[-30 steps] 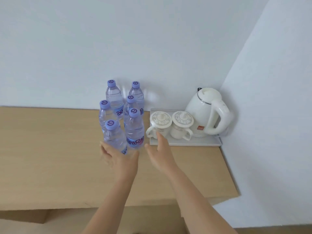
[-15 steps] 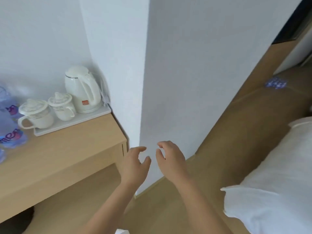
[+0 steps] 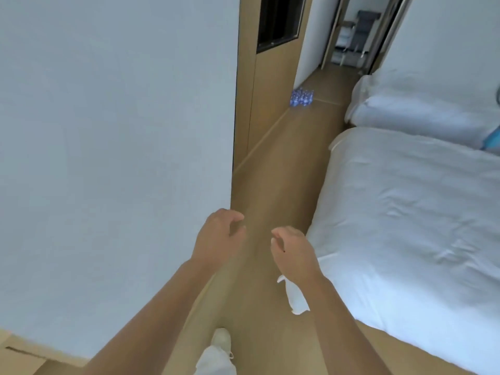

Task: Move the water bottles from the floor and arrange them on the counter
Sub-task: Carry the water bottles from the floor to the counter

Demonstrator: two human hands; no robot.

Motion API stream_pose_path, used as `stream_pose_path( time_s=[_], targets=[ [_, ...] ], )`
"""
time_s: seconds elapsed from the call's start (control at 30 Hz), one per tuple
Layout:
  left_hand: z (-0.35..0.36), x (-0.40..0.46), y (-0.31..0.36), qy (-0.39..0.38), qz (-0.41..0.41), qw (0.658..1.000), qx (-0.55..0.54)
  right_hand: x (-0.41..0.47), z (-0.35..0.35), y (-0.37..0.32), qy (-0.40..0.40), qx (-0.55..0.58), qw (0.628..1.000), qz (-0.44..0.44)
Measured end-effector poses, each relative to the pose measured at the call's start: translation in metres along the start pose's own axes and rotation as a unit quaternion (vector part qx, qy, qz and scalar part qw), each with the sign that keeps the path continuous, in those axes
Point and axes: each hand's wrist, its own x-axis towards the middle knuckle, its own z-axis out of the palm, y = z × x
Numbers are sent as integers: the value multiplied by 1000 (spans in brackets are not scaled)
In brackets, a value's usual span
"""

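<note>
A: Where are the bottles (image 3: 302,98)?

B: Up at about twelve o'clock, far down the floor (image 3: 273,190). They stand in a tight blue cluster against the base of a white wall, too small to count.

A: And the hands?

B: Both are out in front, low in the view. The left hand (image 3: 217,238) is at about six o'clock, just beside the corner of the big wall (image 3: 116,147). The right hand (image 3: 293,251) is at five, next to the edge of the bed (image 3: 405,226).

A: Holding anything?

B: Nothing. On both, the fingers hang loosely curled with the thumbs apart from them. The hands are near each other but not touching.

A: What else?

B: A second bed (image 3: 422,106) at two o'clock, a shoe (image 3: 221,339) at six and a white scrap (image 3: 296,299) on the floor under the right wrist.
</note>
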Motion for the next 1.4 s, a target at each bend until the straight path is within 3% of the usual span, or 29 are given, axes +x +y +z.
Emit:
stream_pose_path(
  time_s=[0.37,0.47,0.87,1.4],
  targets=[
    [70,223,9,-158,89,981,69,179,-35,81,19,-50,996,66],
    [88,274,9,-173,96,977,81,223,-39,101,44,-30,994,92],
    [196,491,26,-219,98,964,117,418,-42,215,14,-1,992,128],
    [318,780,58,-237,9,964,118,727,-86,347,-62,-5,991,122]
  ],
)
